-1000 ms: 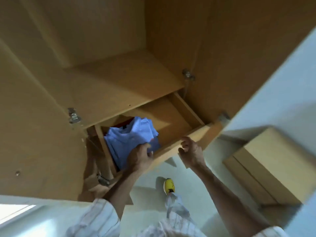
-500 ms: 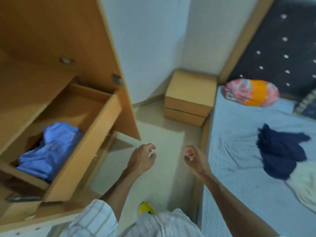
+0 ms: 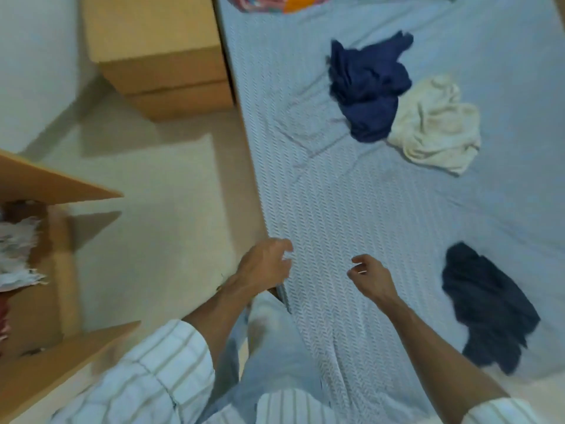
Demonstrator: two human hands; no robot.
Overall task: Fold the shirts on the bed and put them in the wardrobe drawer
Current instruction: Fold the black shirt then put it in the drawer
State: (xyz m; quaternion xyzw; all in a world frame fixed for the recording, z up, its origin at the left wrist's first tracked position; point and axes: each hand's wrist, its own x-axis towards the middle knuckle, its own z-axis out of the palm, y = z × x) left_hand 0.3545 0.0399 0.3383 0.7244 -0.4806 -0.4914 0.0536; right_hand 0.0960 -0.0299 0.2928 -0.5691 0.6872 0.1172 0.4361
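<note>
Both of my hands are empty: my left hand [image 3: 266,264] hangs loose with fingers half curled over the near edge of the bed, and my right hand [image 3: 368,275] floats just above the sheet with its fingers slack, gripping nothing. Neither touches a garment.

Outward from them, the pale blue patterned bedsheet [image 3: 351,215] lies bare under my wrists. At about three o'clock from my right hand, near but apart from it, sits the crumpled dark charcoal shirt [image 3: 486,307], the closest piece. Up at one o'clock, well apart, the rumpled navy blue shirt [image 3: 367,87] lies touching the bunched cream-white shirt [image 3: 434,123] on its right side. All three are unfolded heaps on the bed. At twelve o'clock, at the top edge, a pink and orange bolster [image 3: 284,1] peeks in. At eleven o'clock stands the light wooden bedside cabinet [image 3: 159,50], against the bed frame. At nine o'clock the tan wooden wardrobe [image 3: 46,185] stands open; some cloth shows inside, too blurred to name.

I judge this to be the fetching step: three shirts are left to fold and none is in hand. The next move calls for a reach to the right for the charcoal shirt, a pinch at its shoulders or hem, and a shake-out onto the bare sheet in front of me, where there is room to lay it flat.
</note>
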